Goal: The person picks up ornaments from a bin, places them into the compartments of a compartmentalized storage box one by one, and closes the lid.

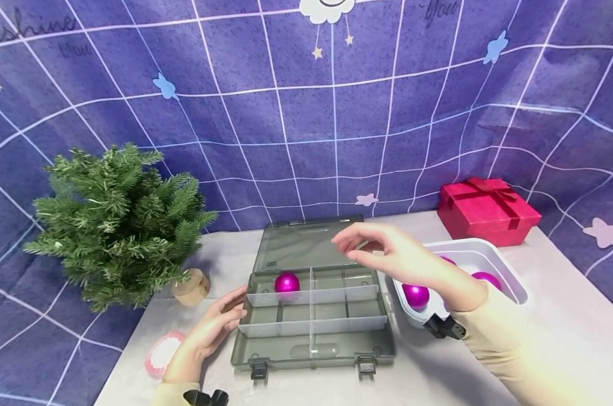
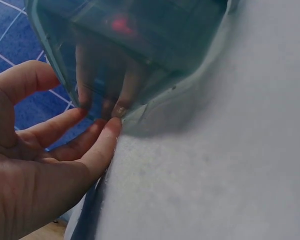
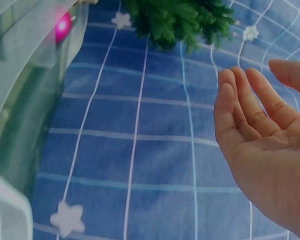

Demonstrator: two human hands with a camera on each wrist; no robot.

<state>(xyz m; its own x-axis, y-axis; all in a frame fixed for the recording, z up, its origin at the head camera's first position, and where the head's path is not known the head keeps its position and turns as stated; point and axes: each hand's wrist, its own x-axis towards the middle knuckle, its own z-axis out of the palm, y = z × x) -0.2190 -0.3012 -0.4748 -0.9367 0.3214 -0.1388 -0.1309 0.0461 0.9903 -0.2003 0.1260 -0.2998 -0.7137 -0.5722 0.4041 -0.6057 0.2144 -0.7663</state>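
A grey translucent divided case (image 1: pixel 270 347) lies with its lid (image 1: pixel 296 245) folded back. One magenta Christmas ball (image 1: pixel 287 285) sits in its back left compartment. My left hand (image 1: pixel 215 324) is at the case's left side, its fingertips touching the outer wall; in the left wrist view, fingertips of the left hand (image 2: pixel 55 150) meet the case's corner edge. Above the lid's right part hovers my right hand (image 1: pixel 387 254), fingers loosely bent and nothing in them. Beneath the right forearm, a white tub (image 1: pixel 481 248) holds several magenta balls, one at its near left (image 1: pixel 415 296), partly hidden by the arm.
On the left stands a small green fir tree (image 1: pixel 118 225) with a wooden base (image 1: pixel 191 287). A pink-rimmed white round item (image 1: pixel 165 355) lies by the left wrist. Behind the tub is a red gift box (image 1: pixel 489 211). A blue gridded cloth (image 1: pixel 331 129) hangs behind the table.
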